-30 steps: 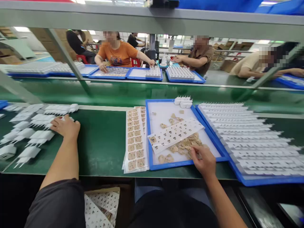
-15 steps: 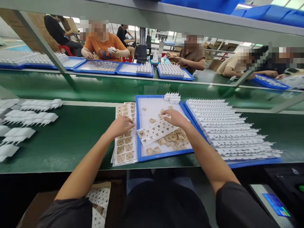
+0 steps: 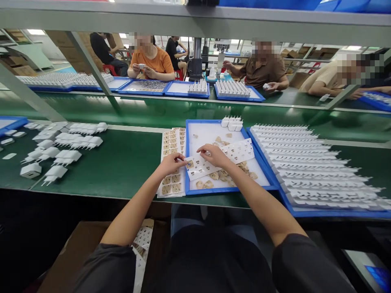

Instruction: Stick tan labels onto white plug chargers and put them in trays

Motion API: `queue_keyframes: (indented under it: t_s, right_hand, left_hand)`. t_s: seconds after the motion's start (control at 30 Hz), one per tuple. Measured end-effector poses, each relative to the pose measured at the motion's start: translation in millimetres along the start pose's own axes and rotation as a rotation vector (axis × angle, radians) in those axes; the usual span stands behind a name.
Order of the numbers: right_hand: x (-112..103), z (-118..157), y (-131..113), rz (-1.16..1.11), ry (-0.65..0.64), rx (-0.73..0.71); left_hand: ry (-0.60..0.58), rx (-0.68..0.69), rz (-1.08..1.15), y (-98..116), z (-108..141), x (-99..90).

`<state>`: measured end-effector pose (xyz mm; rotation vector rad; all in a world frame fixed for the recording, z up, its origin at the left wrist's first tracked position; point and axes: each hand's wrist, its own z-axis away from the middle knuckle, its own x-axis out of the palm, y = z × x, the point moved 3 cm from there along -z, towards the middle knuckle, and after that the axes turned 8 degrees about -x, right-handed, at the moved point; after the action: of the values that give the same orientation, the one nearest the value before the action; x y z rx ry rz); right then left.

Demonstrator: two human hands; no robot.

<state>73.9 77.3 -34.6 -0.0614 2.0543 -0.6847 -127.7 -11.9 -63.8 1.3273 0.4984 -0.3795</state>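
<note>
My left hand pinches the left end of a white backing sheet printed with small dark marks. One tan sticker is still on that end. My right hand hovers over the sheet with bent fingers apart, and nothing shows in them. The sheet lies slantwise across a blue-rimmed tray. Loose tan pieces are heaped in the tray, partly under the sheet and my right forearm. Beneath my left hand is a stack of sticker sheets with rows of tan stickers.
White plug adapters stand at the tray's back corner. A second tray at right holds rows of white plugs. More white plugs lie at left. Below the table is a cardboard box. A metal shelf beam crosses overhead; co-workers sit opposite.
My left hand has moved from the sticker stack to the sheet's left end and pinches it. My right hand has moved leftward along the sheet. The camera view has shifted left.
</note>
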Motion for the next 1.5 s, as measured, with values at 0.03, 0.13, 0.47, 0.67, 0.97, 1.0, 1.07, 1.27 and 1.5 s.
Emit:
queue_keyframes:
  t_s: [0.03,0.13,0.47,0.67,0.97,1.0,1.07,1.27,1.5]
  right_hand:
    - [-3.3,1.0,-5.7,0.025,0.034,-0.020]
    - [-7.0,2.8,-30.3,0.175,0.119,-0.149]
    - [21.7,12.1,-70.1,0.232,0.159,-0.277]
    - [23.6,13.9,-76.6,0.235,0.084,-0.241]
    - [-6.3,59.8,-65.7,-0.030,0.381,-0.051]
    - [-10.2,69.5,-60.5,-0.069,0.419,0.004]
    - [-14.4,86.8,-50.4,-0.141,0.453,0.100]
    - [-13.2,108.9,-40.6,-0.347,0.470,0.068]
    - [-21.1,114.6,-44.7,-0.511,0.435,0.013]
  left_hand:
    - [-0.011,-0.024,0.095,-0.5,1.5,1.2]
    - [-0.045,-0.034,0.336,0.8,7.3,5.3]
    - [-0.086,-0.098,0.611,13.0,27.2,13.7]
    - [-0.061,-0.098,0.528,10.5,29.1,18.4]
    - [0.122,-0.090,0.148,-4.4,1.7,-4.3]
    - [0.145,-0.092,0.083,-5.5,-3.3,-10.8]
    - [0.199,-0.098,-0.040,-4.8,-14.6,-22.8]
    - [0.276,0.045,-0.408,48.8,-81.4,-14.9]
    - [0.150,0.263,-0.478,157.6,-224.3,84.4]
